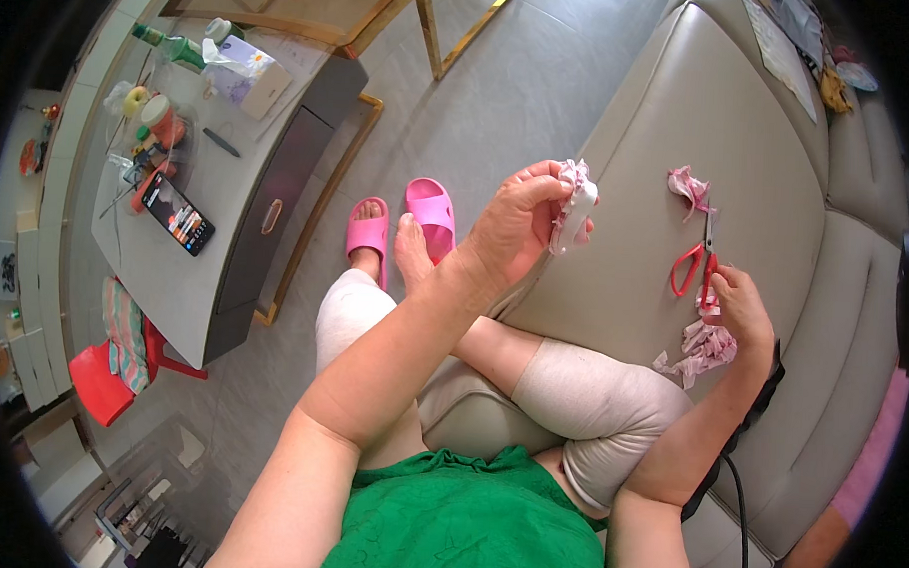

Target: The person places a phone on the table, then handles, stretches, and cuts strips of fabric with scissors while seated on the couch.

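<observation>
My left hand (pixel 528 215) is raised over the sofa's front edge. It pinches a gathered bundle of pale pink and white thin material (pixel 576 209), perhaps fabric or paper. On the right, my right hand (pixel 745 305) has its fingertips at the red handles of a pair of scissors (pixel 699 266); whether they grip or only touch is unclear. The blades point away from me. Beside their tips lies a crumpled pink piece (pixel 688 187). More pink scraps (pixel 707 347) lie in a ruffled heap under and beside my right hand.
The grey sofa (pixel 623 192) extends to the right. At left, a low table (pixel 263 180) holds a phone (pixel 177 214), a tissue box (pixel 245 75), bottles and jars. A red stool (pixel 102 384) stands by it. Pink slippers (pixel 431 212) are on the floor. A black cable (pixel 739 512) hangs right.
</observation>
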Demonstrator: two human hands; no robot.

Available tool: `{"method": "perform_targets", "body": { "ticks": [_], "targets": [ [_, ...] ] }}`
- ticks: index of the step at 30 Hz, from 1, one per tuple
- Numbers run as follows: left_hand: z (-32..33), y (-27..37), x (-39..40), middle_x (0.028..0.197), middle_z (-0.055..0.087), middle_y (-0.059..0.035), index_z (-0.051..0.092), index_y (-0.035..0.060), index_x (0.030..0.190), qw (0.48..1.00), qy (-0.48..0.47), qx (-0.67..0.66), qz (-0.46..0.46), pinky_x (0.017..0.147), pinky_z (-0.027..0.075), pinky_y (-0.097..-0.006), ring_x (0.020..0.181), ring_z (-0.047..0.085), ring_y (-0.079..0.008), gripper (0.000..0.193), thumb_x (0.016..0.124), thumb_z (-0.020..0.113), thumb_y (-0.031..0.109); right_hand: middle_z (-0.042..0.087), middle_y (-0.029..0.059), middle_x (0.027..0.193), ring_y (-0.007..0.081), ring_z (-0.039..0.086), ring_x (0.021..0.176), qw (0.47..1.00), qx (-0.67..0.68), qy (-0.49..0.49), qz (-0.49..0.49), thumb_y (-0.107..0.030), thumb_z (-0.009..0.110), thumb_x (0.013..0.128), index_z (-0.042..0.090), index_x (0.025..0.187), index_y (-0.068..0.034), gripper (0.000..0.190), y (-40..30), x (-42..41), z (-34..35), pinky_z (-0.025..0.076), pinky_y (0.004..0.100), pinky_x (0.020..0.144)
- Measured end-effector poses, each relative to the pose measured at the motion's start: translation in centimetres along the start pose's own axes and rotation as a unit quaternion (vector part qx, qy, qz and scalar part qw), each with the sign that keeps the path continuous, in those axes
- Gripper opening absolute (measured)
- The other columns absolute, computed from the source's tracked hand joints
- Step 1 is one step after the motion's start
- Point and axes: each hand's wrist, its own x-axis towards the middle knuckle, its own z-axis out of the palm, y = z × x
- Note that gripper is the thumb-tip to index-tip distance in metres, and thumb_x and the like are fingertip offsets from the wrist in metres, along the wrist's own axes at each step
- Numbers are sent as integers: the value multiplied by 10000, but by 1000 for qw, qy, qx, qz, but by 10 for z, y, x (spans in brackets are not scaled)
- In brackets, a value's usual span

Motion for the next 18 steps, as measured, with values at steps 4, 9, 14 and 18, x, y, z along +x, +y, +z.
{"method": "perform_targets", "body": {
  "ticks": [4,9,14,18],
  "targets": [
    [1,-5,5,862,631,-111,542,40,942,1000,-29,2,-7,704,506,-326,735,621,-198,124,848,536,120,612,56,794,162,578,687,981,-78,132,-121,-180,515,895,613,1032,8,252,-12,1,0,526,272,641],
    [2,-7,2,823,612,-100,547,28,931,999,-45,-4,-22,669,483,-314,700,591,-185,124,846,528,117,642,43,886,109,610,721,930,176,37,-321,-23,571,852,629,1060,-24,215,-81,-32,59,503,240,628],
    [12,-12,4,799,602,-86,548,21,933,997,-40,14,-60,620,467,-296,664,575,-173,128,843,524,109,635,50,910,135,629,709,904,181,11,-386,32,592,822,632,1033,-29,223,-106,-50,84,525,252,617],
    [13,-12,4,786,599,-74,551,23,945,998,-28,16,-50,579,467,-279,633,573,-162,129,846,542,105,645,82,888,169,641,684,890,119,81,-433,8,623,804,643,993,-39,196,-103,-46,88,534,266,609]
  ]
}}
